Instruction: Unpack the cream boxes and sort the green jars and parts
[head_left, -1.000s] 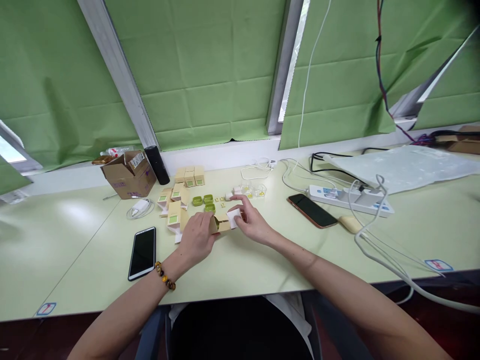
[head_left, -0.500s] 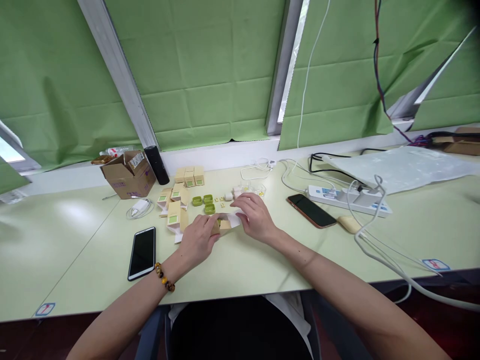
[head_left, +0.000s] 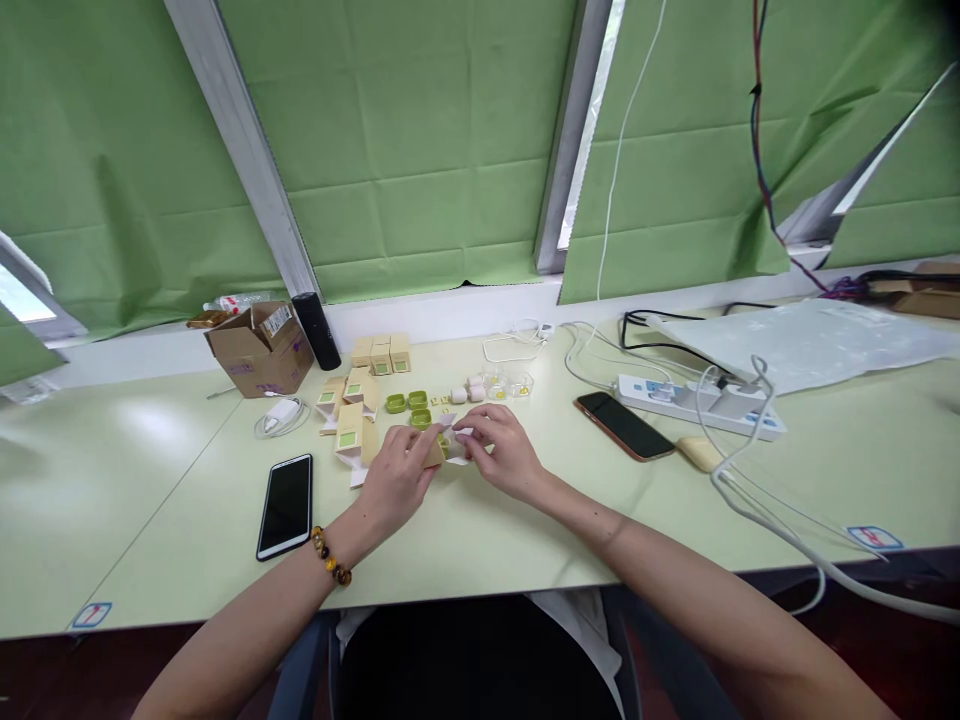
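Observation:
My left hand (head_left: pixel 397 472) is wrapped round a small tan cardboard box (head_left: pixel 435 457), which lies on its side with its open end to the right. White inner flaps (head_left: pixel 459 452) stick out there, and something green shows inside. At that open end the bent fingers of my right hand (head_left: pixel 501 452) pinch a flap; their tips are partly hidden. Just beyond the hands sit several small green trays (head_left: pixel 420 417). To the left stand similar boxes with open white flaps, the nearest box (head_left: pixel 350 437) showing a green window.
Pale pink rollers (head_left: pixel 469 392) and clear plastic cases (head_left: pixel 510 384) lie behind my right hand. Closed small boxes (head_left: pixel 381 354) stand at the back. A white-framed phone (head_left: pixel 285 507) is at left. Another phone (head_left: pixel 624 425), a power strip (head_left: pixel 701 405) and loose cables lie at right.
My right hand has shifted slightly down and left, its fingers now closer to the box opening. The flaps now stand spread at the end. My left hand keeps its hold.

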